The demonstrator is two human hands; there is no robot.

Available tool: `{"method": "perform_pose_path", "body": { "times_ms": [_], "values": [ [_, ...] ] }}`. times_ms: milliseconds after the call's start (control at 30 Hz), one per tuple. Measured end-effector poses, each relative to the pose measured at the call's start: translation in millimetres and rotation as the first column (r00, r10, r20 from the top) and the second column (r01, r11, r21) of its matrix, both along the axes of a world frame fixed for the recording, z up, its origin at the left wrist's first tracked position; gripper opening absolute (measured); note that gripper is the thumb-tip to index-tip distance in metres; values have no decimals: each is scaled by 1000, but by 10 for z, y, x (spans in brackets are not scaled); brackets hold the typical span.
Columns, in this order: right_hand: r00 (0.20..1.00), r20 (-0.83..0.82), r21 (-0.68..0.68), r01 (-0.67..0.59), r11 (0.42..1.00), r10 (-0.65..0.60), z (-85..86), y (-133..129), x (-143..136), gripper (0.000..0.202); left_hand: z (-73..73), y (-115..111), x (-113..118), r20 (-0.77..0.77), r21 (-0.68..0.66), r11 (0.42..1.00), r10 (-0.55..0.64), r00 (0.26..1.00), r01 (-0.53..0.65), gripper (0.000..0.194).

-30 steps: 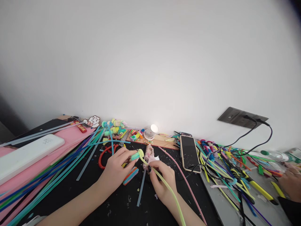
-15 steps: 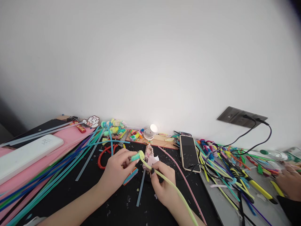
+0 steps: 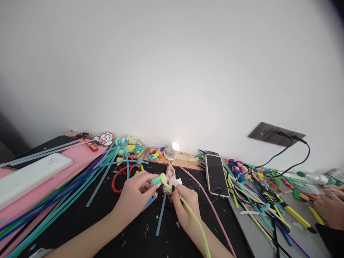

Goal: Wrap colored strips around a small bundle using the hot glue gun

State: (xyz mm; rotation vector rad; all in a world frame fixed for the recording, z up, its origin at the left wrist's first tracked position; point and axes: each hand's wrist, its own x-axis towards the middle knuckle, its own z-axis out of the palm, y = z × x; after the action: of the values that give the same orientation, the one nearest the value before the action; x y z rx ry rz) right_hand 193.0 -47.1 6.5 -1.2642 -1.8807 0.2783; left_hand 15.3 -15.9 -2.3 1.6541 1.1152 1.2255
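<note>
Between thumb and fingers, my left hand pinches a small teal bundle of pipe cleaner. A yellow-green pipe cleaner loops over the bundle's right end. My right hand is closed on that yellow strand close to the loop, and its long tail hangs down over the right forearm. Just behind the hands stands a pinkish, stained glue gun, with a pale glue stick lying below it. Under my left hand a blue and orange piece is partly hidden.
Red-handled scissors lie left of my hands. Long pipe cleaners and a white case cover the left side. A paper cup stands by the wall; a phone lies right. Another person's hand is at far right, near yellow-handled pliers.
My right hand has moved slightly up and left, nearer the bundle. The yellow pipe cleaner now bends closer round the bundle's end, and its tail has swung left.
</note>
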Motion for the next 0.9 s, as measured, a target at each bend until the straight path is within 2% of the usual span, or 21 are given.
{"method": "perform_pose_path", "body": {
  "times_ms": [100,233,667,800,900],
  "values": [
    [1000,8,11,-19,1000,19,12,-5,-9,33,79,-17,29,141,-199,978,-29,990,57,21],
    [1000,15,21,1,1000,-1,8,-2,-19,32,129,-6,48,243,-331,937,-32,969,114,27],
    [999,-42,62,-30,998,33,-6,10,8,34,90,18,30,394,-489,845,-6,919,215,30],
    [984,-128,122,-106,987,121,-3,18,33,33,37,29,30,510,-531,797,29,860,288,28],
    [948,-249,238,-140,961,200,7,21,32,29,23,31,33,575,-551,769,69,815,324,25]
  ]
}}
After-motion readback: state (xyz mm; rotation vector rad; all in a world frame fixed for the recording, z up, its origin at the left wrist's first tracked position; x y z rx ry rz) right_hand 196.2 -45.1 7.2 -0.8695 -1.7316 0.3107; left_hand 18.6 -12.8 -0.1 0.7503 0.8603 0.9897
